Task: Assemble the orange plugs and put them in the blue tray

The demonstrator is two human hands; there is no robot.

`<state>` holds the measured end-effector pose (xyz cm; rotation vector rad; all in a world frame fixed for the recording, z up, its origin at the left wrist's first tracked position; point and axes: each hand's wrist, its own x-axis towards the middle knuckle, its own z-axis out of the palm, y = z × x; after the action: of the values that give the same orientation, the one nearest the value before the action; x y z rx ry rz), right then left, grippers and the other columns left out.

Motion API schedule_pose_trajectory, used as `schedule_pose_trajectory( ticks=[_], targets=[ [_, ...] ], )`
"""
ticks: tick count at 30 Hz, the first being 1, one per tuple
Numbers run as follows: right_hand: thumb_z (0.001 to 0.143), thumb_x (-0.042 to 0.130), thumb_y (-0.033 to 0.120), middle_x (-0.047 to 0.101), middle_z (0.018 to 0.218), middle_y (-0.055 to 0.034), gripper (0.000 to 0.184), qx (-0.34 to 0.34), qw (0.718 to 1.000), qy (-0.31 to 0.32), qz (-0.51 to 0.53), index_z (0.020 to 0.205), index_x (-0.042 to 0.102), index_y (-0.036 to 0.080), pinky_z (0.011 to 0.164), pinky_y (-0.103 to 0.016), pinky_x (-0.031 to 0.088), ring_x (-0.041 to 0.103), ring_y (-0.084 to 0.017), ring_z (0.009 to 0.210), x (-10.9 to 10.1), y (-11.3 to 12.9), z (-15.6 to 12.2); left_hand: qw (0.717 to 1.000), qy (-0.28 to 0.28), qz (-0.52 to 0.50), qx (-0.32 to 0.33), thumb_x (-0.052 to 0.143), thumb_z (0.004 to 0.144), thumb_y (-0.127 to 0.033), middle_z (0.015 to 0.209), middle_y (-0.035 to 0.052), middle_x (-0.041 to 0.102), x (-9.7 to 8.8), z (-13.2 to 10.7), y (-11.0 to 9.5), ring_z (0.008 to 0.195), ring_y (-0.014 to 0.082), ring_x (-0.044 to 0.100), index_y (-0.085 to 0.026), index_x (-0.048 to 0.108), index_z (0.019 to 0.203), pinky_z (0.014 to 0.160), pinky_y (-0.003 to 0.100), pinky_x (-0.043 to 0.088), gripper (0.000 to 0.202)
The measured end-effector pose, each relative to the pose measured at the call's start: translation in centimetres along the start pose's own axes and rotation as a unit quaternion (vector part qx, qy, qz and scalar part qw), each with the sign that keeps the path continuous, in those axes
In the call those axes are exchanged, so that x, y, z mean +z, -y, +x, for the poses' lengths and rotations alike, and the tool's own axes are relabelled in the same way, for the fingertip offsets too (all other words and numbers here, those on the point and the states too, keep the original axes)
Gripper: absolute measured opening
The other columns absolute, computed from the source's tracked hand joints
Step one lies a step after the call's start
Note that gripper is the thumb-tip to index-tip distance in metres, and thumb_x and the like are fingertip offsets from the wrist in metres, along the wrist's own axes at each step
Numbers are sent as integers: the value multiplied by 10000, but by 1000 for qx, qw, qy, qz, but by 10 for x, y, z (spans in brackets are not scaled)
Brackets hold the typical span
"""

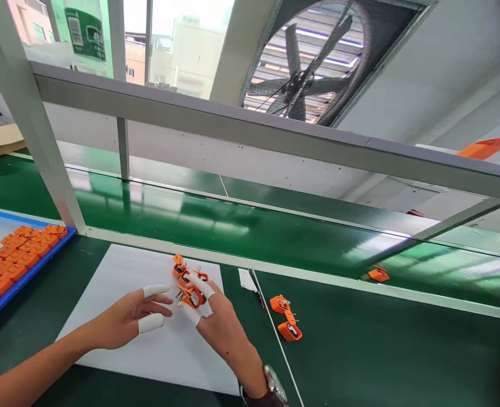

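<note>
My left hand (125, 319) hovers over a white sheet (118, 282), its fingers apart and nothing between them. White finger covers sit on its thumb and a finger. To its right, my right hand (220, 316), also with white finger covers, has its thumb and finger closed around an orange plug housing (194, 298) with metal prongs. A small cluster of similar orange plug housings (177, 270) lies just beyond, at the sheet's far edge, partly hidden by the fingers. The right wrist wears a watch (275, 384).
At left, a blue-rimmed tray (25, 278) holds rows of orange parts. Right of the sheet, orange plug pieces (289, 331) lie on the green table (381, 350), near a dark slim tool (258, 288). Another orange piece (378, 274) rests by a metal frame rail (275, 133). A fan (298, 85) is mounted behind.
</note>
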<state>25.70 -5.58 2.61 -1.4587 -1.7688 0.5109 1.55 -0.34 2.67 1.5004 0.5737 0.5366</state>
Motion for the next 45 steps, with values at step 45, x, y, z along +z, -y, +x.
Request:
schedule_pose_trajectory(
  ticks=[45],
  targets=[
    [862,656,24,718,1096,-35,491,-155,979,-60,121,1244,631,331,860,-405,578,670,-219,1002,74,-5,6,976,-130,-160,-66,788,785,-279,1095,65,781,-18,6,24,1093,304,694,-198,777,1074,1005,435,529,301]
  ],
)
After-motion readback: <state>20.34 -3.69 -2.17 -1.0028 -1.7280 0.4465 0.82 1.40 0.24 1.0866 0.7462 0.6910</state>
